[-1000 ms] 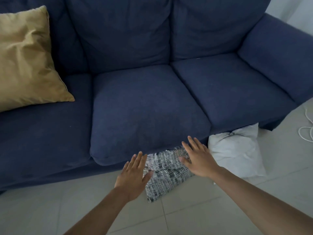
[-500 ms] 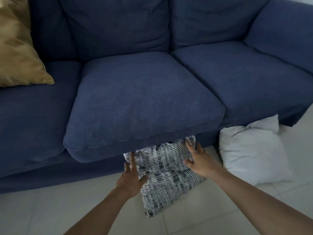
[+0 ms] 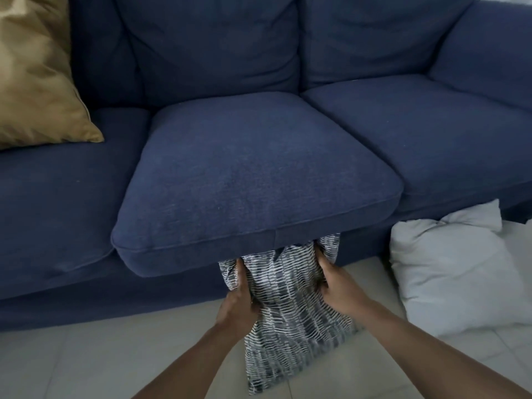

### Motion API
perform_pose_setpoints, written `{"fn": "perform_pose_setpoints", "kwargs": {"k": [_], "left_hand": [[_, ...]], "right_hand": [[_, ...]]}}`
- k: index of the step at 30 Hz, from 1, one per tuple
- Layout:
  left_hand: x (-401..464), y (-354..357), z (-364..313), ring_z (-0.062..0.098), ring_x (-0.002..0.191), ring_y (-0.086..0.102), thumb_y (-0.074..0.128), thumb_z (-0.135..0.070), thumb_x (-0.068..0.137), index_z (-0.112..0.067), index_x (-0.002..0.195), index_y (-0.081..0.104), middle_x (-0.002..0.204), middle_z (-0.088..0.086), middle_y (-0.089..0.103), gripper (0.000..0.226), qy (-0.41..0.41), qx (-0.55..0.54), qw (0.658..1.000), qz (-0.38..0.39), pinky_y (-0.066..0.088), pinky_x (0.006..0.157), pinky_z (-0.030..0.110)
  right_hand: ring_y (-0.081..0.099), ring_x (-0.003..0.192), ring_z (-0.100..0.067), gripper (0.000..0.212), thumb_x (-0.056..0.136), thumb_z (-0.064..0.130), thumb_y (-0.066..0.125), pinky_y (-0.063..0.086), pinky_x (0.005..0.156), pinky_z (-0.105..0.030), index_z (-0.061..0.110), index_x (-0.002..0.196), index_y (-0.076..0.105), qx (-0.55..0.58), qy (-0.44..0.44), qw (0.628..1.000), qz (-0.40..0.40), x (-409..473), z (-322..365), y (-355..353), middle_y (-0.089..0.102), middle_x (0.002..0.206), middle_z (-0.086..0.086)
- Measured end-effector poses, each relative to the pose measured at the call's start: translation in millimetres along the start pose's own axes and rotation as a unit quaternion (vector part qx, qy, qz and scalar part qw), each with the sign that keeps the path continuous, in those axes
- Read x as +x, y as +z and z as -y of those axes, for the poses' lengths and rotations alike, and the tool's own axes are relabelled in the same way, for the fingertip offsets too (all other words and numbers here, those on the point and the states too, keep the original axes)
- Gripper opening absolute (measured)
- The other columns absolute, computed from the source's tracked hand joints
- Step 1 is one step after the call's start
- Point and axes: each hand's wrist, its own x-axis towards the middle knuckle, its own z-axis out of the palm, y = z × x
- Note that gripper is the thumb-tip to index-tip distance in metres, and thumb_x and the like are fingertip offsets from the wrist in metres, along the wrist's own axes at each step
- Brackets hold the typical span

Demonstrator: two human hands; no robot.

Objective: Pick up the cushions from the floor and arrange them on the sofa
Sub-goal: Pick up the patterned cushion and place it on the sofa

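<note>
A black-and-white patterned cushion leans against the front of the dark blue sofa, its top edge hidden under the middle seat cushion. My left hand grips its left side and my right hand grips its right side, squeezing the fabric between them. A white cushion lies on the floor to the right, against the sofa base. A gold cushion leans upright on the sofa's left seat.
The floor is pale tile. The sofa's right armrest rises at the far right. The middle and right seat cushions carry nothing.
Both hands went from open above the patterned cushion to closed on its two sides. The view has moved nearer the sofa front.
</note>
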Motion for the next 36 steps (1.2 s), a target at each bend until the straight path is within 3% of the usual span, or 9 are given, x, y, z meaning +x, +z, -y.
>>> {"fn": "perform_pose_setpoints", "kwargs": {"k": [4,9,13,17,21,26,31,34,36], "left_hand": [[-11,-9,1,0.031,0.100,0.071,0.060,-0.012,0.103,-0.032,0.166,-0.029,0.118,0.012,0.071,0.111,-0.019,0.065,0.998,-0.007,0.062,0.088,0.049],[-36,-12,6,0.024,0.091,0.062,0.059,-0.009,0.101,-0.031,0.165,-0.031,0.115,0.007,0.067,0.113,0.003,0.111,0.994,-0.009,0.054,0.077,0.038],[-60,-14,4,0.019,0.079,0.055,0.059,-0.014,0.101,-0.035,0.163,-0.034,0.097,-0.002,0.056,0.114,0.025,0.102,0.994,-0.011,0.049,0.070,0.035],[-90,-29,-8,0.012,0.073,0.055,0.059,-0.017,0.102,-0.042,0.155,-0.041,0.089,-0.008,0.053,0.116,0.025,0.086,0.996,-0.018,0.048,0.067,0.035],[-128,-53,-23,0.013,0.076,0.053,0.059,-0.022,0.103,-0.043,0.159,-0.035,0.106,-0.004,0.065,0.111,0.028,0.061,0.998,0.002,0.047,0.073,0.032],[-184,-110,-56,0.011,0.079,0.055,0.057,-0.021,0.098,-0.039,0.167,-0.025,0.105,-0.007,0.060,0.108,0.008,0.034,0.998,0.050,0.049,0.076,0.032],[-217,-200,-110,0.022,0.090,0.069,0.049,-0.038,0.090,-0.033,0.169,-0.021,0.112,-0.003,0.071,0.106,-0.018,0.029,0.997,0.067,0.049,0.079,0.034],[-215,-267,-145,0.031,0.114,0.071,0.045,-0.046,0.086,-0.030,0.169,-0.019,0.135,0.003,0.072,0.106,-0.019,0.013,0.998,0.059,0.047,0.083,0.033],[-204,-313,-171,0.023,0.103,0.071,0.050,-0.035,0.095,-0.025,0.171,-0.017,0.125,-0.003,0.073,0.102,-0.012,0.021,0.998,0.055,0.050,0.079,0.031]], "right_hand": [[0.065,0.072,-0.016,0.116,0.099,-0.001,0.056,0.049,0.058,-0.026,0.055,0.164,-0.023,-0.003,0.015,1.000,0.022,-21,0,-6,0.067,0.122,0.000],[0.067,0.086,-0.016,0.117,0.099,-0.002,0.053,0.055,0.070,-0.035,0.050,0.165,-0.027,-0.024,0.008,0.999,0.027,-50,-2,-12,0.053,0.157,-0.012],[0.064,0.114,-0.010,0.115,0.098,0.000,0.053,0.044,0.076,-0.008,0.056,0.164,-0.023,-0.039,-0.003,0.999,0.020,-76,0,-18,0.030,0.178,0.000],[0.059,0.112,-0.002,0.109,0.102,0.003,0.052,0.042,0.083,-0.009,0.059,0.164,-0.018,-0.034,0.008,0.999,0.009,-105,17,-35,0.037,0.169,0.004],[0.060,0.081,-0.005,0.115,0.104,0.003,0.053,0.048,0.066,-0.017,0.072,0.152,-0.025,-0.012,0.012,1.000,0.023,-139,51,-66,0.044,0.142,0.013],[0.063,0.090,-0.006,0.109,0.105,0.002,0.053,0.052,0.075,-0.020,0.065,0.159,-0.017,0.005,0.034,0.998,0.061,-183,103,-125,0.038,0.153,0.017],[0.061,0.120,0.002,0.102,0.105,0.004,0.052,0.044,0.092,-0.004,0.059,0.164,-0.010,0.006,0.040,0.996,0.075,-199,169,-209,0.020,0.178,0.017],[0.050,0.147,-0.007,0.099,0.105,0.005,0.049,0.037,0.110,-0.010,0.060,0.161,-0.011,0.002,0.007,0.997,0.073,-186,211,-270,0.014,0.178,0.019],[0.054,0.142,-0.010,0.099,0.106,0.005,0.050,0.046,0.109,-0.017,0.057,0.165,-0.009,-0.006,-0.004,0.998,0.065,-167,235,-309,0.019,0.176,0.018]]}}
